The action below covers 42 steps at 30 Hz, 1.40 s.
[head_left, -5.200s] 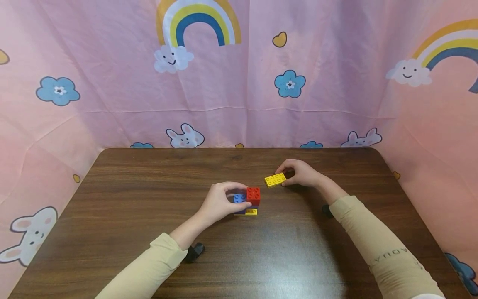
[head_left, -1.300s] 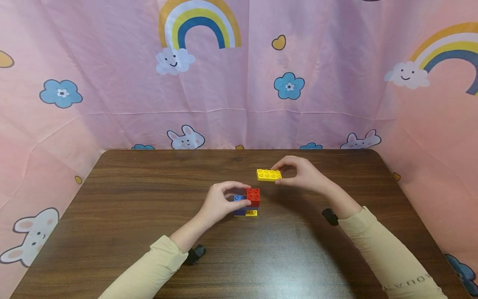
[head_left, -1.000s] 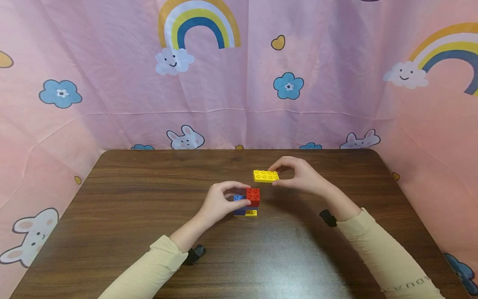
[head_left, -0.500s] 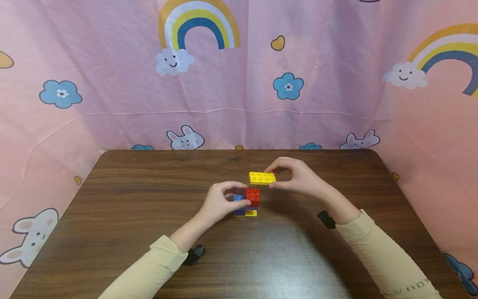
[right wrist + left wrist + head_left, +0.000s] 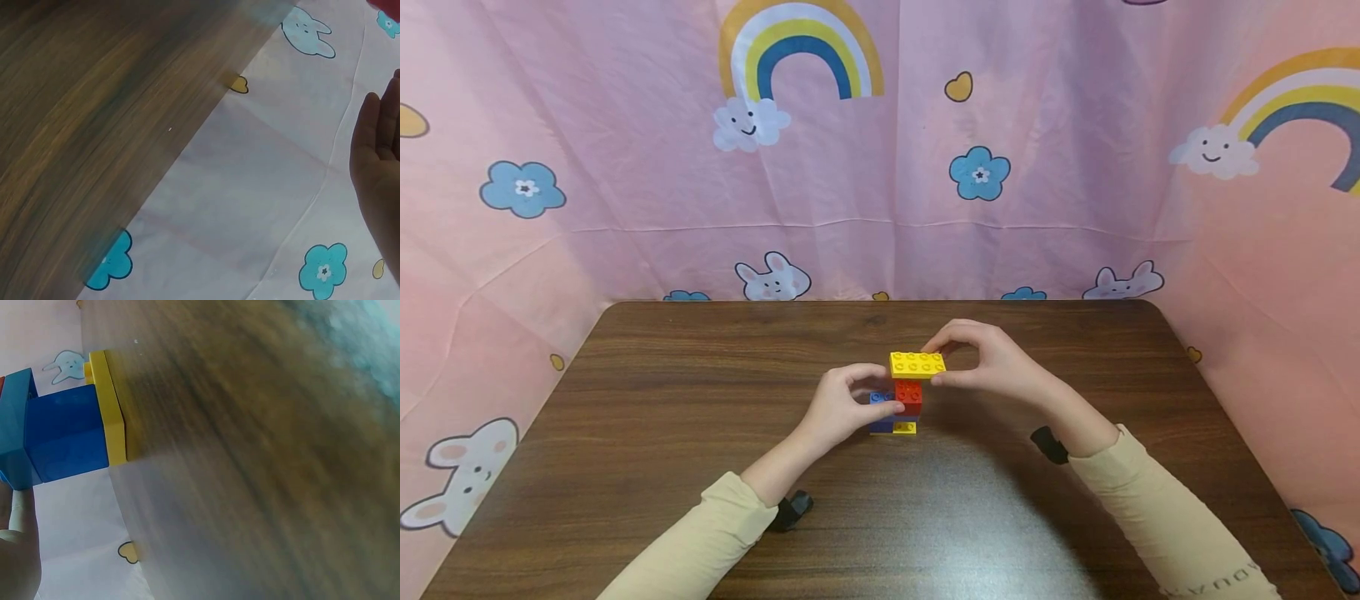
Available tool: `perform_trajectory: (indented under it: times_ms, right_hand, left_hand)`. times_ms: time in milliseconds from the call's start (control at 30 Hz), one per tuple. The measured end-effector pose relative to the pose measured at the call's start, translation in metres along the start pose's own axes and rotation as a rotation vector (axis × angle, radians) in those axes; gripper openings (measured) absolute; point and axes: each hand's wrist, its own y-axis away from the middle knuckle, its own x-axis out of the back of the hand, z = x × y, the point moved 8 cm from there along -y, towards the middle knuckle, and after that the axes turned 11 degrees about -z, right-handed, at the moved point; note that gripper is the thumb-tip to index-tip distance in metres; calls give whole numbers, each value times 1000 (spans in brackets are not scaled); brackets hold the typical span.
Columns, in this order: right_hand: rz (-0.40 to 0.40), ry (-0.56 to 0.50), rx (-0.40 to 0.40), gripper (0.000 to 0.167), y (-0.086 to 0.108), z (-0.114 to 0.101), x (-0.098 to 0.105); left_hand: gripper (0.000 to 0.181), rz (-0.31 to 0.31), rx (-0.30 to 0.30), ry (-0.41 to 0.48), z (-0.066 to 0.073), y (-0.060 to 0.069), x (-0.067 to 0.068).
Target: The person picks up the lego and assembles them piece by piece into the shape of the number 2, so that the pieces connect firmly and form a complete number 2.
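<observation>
My left hand (image 5: 842,408) grips a small stack of building bricks mid-table, its thumb and fingers on either side. The stack has a thin yellow brick (image 5: 906,427) at the bottom, blue bricks (image 5: 882,423) above it, and a red brick (image 5: 908,400) on top at the right. In the left wrist view the yellow base (image 5: 109,409) and a blue brick (image 5: 65,434) show from the side. My right hand (image 5: 992,358) pinches the right end of a flat yellow eight-stud brick (image 5: 917,365), which overlaps the back of the red brick in the head view; I cannot tell if they touch.
Bricks and hands are over a brown wooden table (image 5: 700,400). A pink patterned curtain (image 5: 880,167) hangs behind the far edge and along both sides. Black wrist devices (image 5: 792,510) are worn under both forearms.
My right hand has brought the yellow eight-stud brick leftward and, lately, nearer to the camera, up to the red brick. My left hand has stayed on the stack.
</observation>
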Motion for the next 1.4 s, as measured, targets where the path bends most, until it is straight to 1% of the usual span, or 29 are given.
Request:
perform_trajectory:
  times_ms: [167,367,633,767,967,1200,1400]
  right_hand:
    - [-5,-2,4,35,0,-4,-6]
    - [-18,-11,10,35,-2,-7,-14]
    - [-4,-6,25,36,-4,-9,-20]
    - [-11,-12,37,35,-5,-10,-24]
    - [-18,16,65,34,-6,-12,-28]
    - [-16,50,105,34,-6,-18,-30]
    - [7,90,127,35,-6,-22,-31]
  left_hand:
    - [38,-10,18,2,-1,-1,-1]
    - [45,-15,41,8,-2,0,-1]
    - [43,-10,24,-17,-1,1,0]
    - [41,-6,18,-26,0,1,1]
    - [37,2,7,-37,1,1,2]
    - [41,0,23,-26,-2,1,1]
    - [41,2,32,-32,-2,1,1]
